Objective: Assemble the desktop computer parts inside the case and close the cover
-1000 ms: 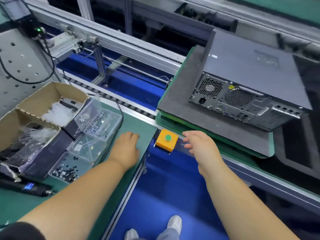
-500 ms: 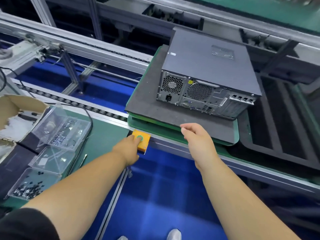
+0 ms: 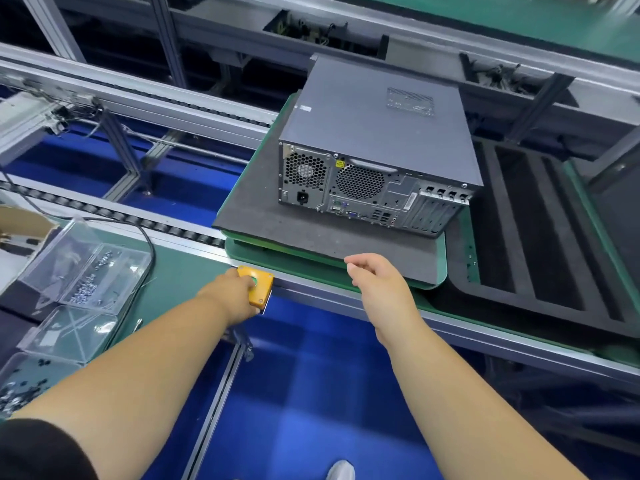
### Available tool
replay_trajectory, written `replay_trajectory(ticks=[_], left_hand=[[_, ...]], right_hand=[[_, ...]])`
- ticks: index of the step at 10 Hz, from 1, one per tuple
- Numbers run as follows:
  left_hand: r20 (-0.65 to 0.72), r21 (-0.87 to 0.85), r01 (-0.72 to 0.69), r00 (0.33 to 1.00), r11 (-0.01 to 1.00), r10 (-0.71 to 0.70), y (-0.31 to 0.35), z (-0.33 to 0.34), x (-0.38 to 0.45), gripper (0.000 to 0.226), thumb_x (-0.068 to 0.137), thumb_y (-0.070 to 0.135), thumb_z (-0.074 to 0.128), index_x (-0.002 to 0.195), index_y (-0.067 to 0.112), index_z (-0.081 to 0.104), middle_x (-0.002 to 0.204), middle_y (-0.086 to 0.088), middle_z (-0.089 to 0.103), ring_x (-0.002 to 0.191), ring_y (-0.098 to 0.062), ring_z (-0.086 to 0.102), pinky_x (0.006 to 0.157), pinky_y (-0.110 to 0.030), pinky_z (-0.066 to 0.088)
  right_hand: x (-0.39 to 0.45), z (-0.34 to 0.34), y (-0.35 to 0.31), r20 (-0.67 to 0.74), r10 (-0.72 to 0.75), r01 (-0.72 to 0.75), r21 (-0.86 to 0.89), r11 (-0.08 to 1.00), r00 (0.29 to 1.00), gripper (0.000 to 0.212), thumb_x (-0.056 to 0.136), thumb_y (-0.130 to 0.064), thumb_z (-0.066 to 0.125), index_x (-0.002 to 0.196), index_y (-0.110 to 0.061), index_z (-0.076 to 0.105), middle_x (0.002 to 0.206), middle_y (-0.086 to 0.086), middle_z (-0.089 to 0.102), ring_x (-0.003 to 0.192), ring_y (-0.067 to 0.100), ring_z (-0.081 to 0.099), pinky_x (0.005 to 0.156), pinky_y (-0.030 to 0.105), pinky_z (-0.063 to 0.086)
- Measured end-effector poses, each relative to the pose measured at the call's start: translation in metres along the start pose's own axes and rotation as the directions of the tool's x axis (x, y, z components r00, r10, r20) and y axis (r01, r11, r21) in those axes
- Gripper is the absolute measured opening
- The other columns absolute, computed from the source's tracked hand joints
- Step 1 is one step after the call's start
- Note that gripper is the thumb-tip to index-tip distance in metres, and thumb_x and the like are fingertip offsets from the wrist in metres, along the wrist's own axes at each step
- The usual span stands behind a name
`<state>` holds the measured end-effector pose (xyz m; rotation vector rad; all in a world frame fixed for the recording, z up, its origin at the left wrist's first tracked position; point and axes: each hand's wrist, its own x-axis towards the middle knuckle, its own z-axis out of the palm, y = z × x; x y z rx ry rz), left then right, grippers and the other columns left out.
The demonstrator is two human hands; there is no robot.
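The desktop computer case (image 3: 377, 133) lay on its side with the cover closed, its rear panel of fan grilles, power socket and ports turned toward the person. It sat on a dark foam pad (image 3: 311, 233), which rested on a green pallet (image 3: 277, 252) on the conveyor line. The case stood beyond both hands, well apart from each, a little to the right of the midpoint between them.

The right hand (image 3: 375, 284) hovered over the near edge of the foam pad, in front of the case, its fingers loosely curled and holding nothing. The left hand (image 3: 232, 294) lay on an orange button box (image 3: 260, 289) fixed to the conveyor's near rail, its fingers resting on the top of the box by the green button (image 3: 255, 280); whether the button was pressed down could not be told.

To the right of the pallet sat a black foam tray (image 3: 540, 244) with long slots. On the green counter (image 3: 180, 271) at the left were clear plastic boxes (image 3: 86, 268) holding small screws, with a black cable (image 3: 145, 237) curving past them and a bit of cardboard box (image 3: 24, 220) at the frame's edge. Below, the floor was blue, and the toe of a white shoe (image 3: 341, 471) showed at the bottom.
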<state>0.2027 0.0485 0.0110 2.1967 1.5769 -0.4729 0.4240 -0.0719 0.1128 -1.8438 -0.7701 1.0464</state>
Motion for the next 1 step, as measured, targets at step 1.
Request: replay_trajectory(ticks=[1], left_hand=[[-0.131,0.020,-0.008,0.991,1.000,0.011,0.0110,-0.0153,-0.0060,0.049,0.085,0.050,0.061,0.128,0.027,0.057,0.128,-0.001,0.049,0.116,-0.023,0.052,0.089,-0.036,0.048]], right_hand=[[0.0002,-0.0133,-0.0052,-0.006,-0.028,0.027,-0.016,1.000,1.000,0.013,0.097,-0.029,0.055,0.101,-0.036,0.065,0.106,-0.017,0.063,0.097,0.001,0.058,0.068,0.022,0.041]])
